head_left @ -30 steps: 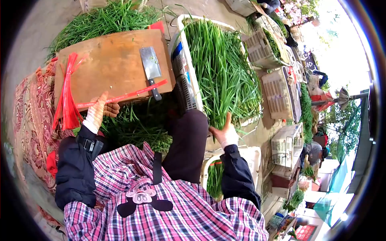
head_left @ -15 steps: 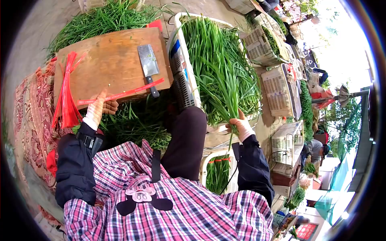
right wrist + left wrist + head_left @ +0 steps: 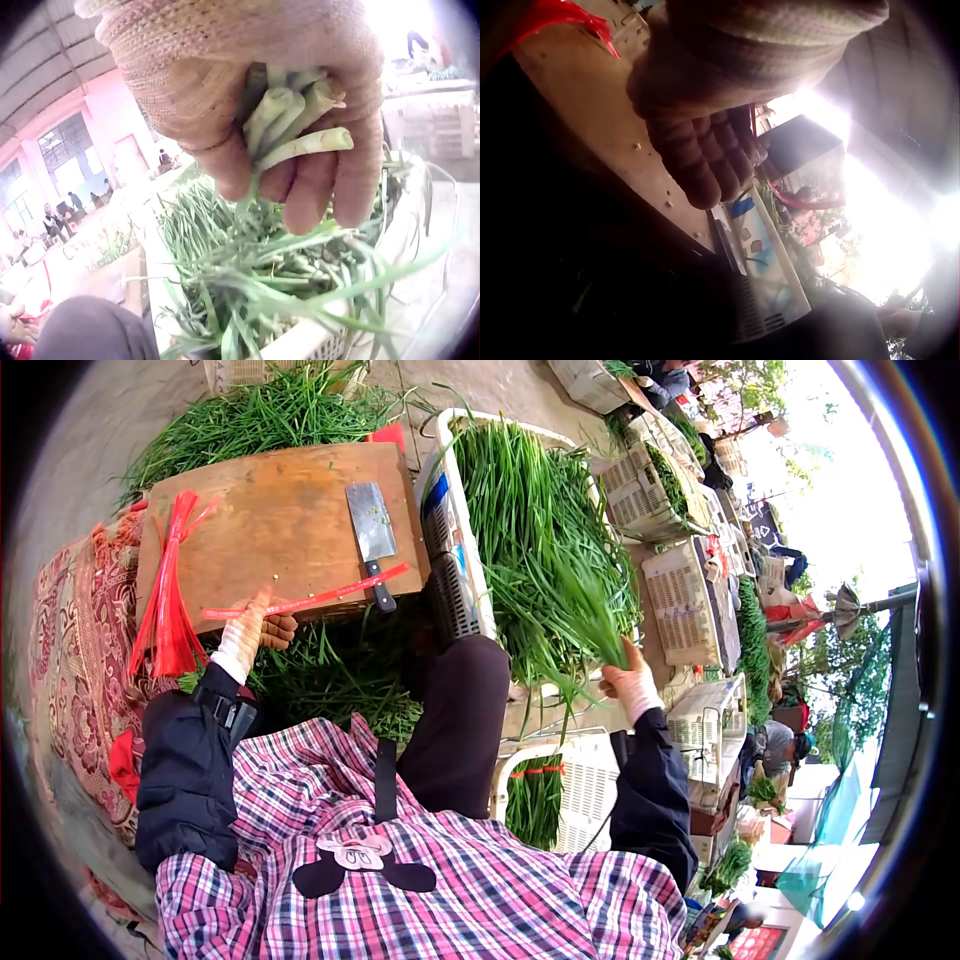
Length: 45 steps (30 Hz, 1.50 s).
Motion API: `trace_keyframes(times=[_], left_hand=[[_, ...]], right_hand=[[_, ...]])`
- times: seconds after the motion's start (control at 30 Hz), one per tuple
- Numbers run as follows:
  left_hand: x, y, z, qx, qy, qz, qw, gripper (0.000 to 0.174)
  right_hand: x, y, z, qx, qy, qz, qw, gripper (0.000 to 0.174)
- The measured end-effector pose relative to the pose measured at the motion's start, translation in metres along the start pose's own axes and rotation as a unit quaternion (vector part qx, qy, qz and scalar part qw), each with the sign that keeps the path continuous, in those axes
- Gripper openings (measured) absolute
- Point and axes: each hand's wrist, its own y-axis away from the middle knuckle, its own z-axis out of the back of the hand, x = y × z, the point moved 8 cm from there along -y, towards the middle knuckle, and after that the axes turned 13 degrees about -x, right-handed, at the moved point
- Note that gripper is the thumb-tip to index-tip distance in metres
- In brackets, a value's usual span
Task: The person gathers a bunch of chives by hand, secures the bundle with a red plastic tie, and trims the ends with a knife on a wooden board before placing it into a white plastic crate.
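Observation:
My right hand (image 3: pixel 634 684) grips a small bunch of long leafy greens (image 3: pixel 592 618) over the near right corner of a white crate (image 3: pixel 468 565). The right wrist view shows its pale cut stems (image 3: pixel 324 142) poking out between thumb and fingers. At the near edge of a wooden board (image 3: pixel 290 510), my left hand (image 3: pixel 250 634) pinches a printed red strip (image 3: pixel 345 590), which slants over the board toward the knife handle. A cleaver (image 3: pixel 371 525) lies on the board's right side. In the left wrist view the fingers (image 3: pixel 697 176) are in shadow.
Loose greens fill the white crate and pile up behind the board (image 3: pixel 270 410). A bundle of red strips (image 3: pixel 172 590) hangs over the board's left edge. Beside my right knee, a lower crate (image 3: pixel 585 795) holds tied greens (image 3: pixel 535 800). More crates (image 3: pixel 680 605) stand farther right.
My right hand went from reaching open at the crate's near edge to gripping a bunch of greens, then drew it rightward. The left hand stays at the board's near edge with the red strip.

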Motion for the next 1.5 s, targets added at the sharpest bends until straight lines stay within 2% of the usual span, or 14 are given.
trace_keyframes(times=[0.1,0.27,0.3,0.43,0.57,0.67,0.8,0.87,0.93,1.07,1.13,1.17,1.37,1.5], left_hand=[[0.005,-0.003,0.004,-0.036,-0.004,0.021,0.999,0.057],[0.022,-0.049,0.019,-0.069,-0.031,0.053,0.996,0.055],[0.006,-0.053,0.025,-0.109,-0.017,-0.002,0.994,0.051],[-0.001,-0.084,0.022,-0.135,-0.031,0.049,0.989,0.051],[0.004,-0.105,0.016,-0.120,-0.016,0.121,0.985,0.047],[-0.002,-0.104,0.015,-0.102,0.002,0.181,0.978,0.047],[-0.009,-0.105,0.023,-0.105,-0.090,0.113,0.984,0.048],[-0.006,-0.107,0.026,-0.092,-0.099,0.133,0.982,0.045],[-0.005,-0.107,0.028,-0.065,-0.089,0.154,0.982,0.043],[-0.014,-0.105,0.034,-0.103,-0.151,0.073,0.980,0.040],[-0.019,-0.104,0.043,-0.114,-0.146,0.058,0.981,0.038],[-0.016,-0.105,0.046,-0.103,-0.144,0.078,0.981,0.038],[-0.021,-0.108,0.068,-0.135,-0.206,0.070,0.967,0.037],[-0.015,-0.104,0.070,-0.147,-0.148,0.097,0.973,0.036]], right_hand=[[0.033,0.016,0.029,-0.018,-0.037,-0.013,0.999,0.073],[0.100,0.026,0.037,-0.025,-0.130,0.097,0.986,0.050],[0.132,0.020,0.000,0.000,-0.188,0.118,0.975,0.045],[0.232,0.080,-0.077,-0.020,-0.289,0.223,0.931,0.027],[0.282,0.125,-0.208,0.058,-0.354,0.206,0.911,0.040],[0.273,0.149,-0.327,0.168,-0.401,0.149,0.888,0.065],[0.194,0.150,-0.479,0.224,-0.193,0.210,0.932,0.066],[0.161,0.146,-0.520,0.222,-0.149,0.254,0.930,0.066],[0.168,0.151,-0.517,0.220,-0.122,0.254,0.934,0.067],[0.178,0.153,-0.512,0.224,-0.075,0.316,0.919,0.075],[0.204,0.164,-0.482,0.241,0.162,0.362,0.886,0.082],[0.209,0.163,-0.470,0.240,0.173,0.404,0.866,0.085],[0.156,0.118,-0.423,0.205,0.010,0.314,0.927,0.034],[0.121,0.164,-0.438,0.326,0.045,0.315,0.890,0.030]])
